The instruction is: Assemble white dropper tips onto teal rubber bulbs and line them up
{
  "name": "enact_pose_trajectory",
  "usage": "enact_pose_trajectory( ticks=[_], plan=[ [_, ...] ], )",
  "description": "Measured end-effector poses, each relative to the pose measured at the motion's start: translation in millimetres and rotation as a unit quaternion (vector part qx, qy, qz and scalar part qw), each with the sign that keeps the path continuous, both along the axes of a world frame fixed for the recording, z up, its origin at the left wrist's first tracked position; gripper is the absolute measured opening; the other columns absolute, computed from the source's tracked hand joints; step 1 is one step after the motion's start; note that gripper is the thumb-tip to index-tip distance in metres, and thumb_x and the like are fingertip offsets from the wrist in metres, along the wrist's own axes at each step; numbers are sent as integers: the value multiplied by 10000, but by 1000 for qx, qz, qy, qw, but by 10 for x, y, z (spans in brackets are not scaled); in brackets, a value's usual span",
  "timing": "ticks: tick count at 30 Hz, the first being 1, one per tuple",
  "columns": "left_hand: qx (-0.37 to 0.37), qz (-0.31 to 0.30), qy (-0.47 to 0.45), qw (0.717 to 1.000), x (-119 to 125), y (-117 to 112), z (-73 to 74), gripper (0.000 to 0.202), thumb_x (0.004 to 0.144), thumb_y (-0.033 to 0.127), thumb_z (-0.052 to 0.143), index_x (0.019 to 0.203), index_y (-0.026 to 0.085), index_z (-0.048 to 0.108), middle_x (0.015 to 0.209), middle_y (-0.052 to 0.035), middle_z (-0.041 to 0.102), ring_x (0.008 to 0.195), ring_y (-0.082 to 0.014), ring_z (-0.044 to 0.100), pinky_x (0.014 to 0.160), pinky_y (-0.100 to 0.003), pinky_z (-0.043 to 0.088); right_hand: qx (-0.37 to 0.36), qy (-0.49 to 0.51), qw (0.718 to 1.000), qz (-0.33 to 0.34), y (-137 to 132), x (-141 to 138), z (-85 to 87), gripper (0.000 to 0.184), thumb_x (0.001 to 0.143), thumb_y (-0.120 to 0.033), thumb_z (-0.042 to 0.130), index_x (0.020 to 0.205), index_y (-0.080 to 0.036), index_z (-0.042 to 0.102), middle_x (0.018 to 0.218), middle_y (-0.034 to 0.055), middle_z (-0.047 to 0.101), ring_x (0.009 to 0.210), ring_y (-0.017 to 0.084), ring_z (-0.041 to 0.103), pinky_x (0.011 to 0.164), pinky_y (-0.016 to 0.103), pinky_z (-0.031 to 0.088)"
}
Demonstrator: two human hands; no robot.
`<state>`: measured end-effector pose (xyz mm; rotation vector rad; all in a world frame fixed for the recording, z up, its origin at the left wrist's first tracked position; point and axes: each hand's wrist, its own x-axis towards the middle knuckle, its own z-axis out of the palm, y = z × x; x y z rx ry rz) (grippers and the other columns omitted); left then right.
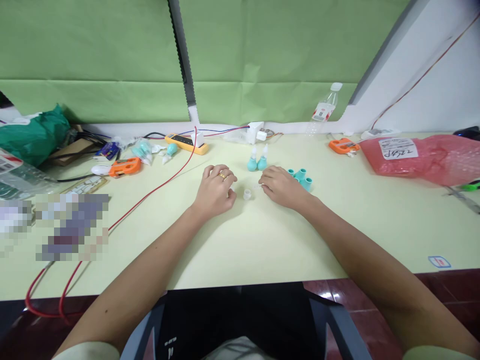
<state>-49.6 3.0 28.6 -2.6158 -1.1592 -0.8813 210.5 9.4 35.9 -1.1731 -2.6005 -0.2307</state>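
My left hand (216, 190), with a ring on one finger, rests on the table with its fingers curled; a bit of something pale shows by the fingertips, too small to name. Just right of it stands a small clear plastic cap (247, 194). My right hand (280, 186) lies palm down, fingertips pressed together at a small clear plastic piece (257, 186) on the tabletop. Behind the hands two teal squeeze bulbs with white nozzles (252, 163) stand side by side. Several teal hollow pieces (302, 176) sit beyond my right hand, partly hidden by it.
A yellow-and-black power strip (186, 144) and a red cable (161, 185) lie left. Orange tools (125, 167) are at both sides. A clear bottle (324, 111) stands at the back; a pink plastic package (416, 159) lies right. The table's front edge (240, 286) is near me.
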Motion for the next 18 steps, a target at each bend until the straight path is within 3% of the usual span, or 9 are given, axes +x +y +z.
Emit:
enact_pose_trajectory(
  ticks=[6,11,18],
  plan=[
    [10,-6,37,999,41,-7,-45,289,847,195,569,1113,208,681,1233,-126,687,1359,-353,494,1081,-555,334,13,14,999,26,-18,-6,11,315,1011,-161,428,1019,-119,740,928,125,685,962,276,568,905,401,416],
    [-21,-59,50,997,126,-63,-62,387,904,279,585,1286,251,642,1228,-109,706,1356,-342,496,1079,-554,321,5,-15,1000,-27,5,53,31,304,977,-110,451,952,-129,754,929,145,677,974,292,533,885,405,393],
    [-51,-97,61,992,197,-92,-94,262,981,224,505,1156,259,698,1044,-77,771,1270,-290,560,1041,-526,316,-31,-62,997,-36,29,65,-20,263,975,-143,524,874,-148,767,904,141,691,984,300,529,844,411,380]
  ],
)
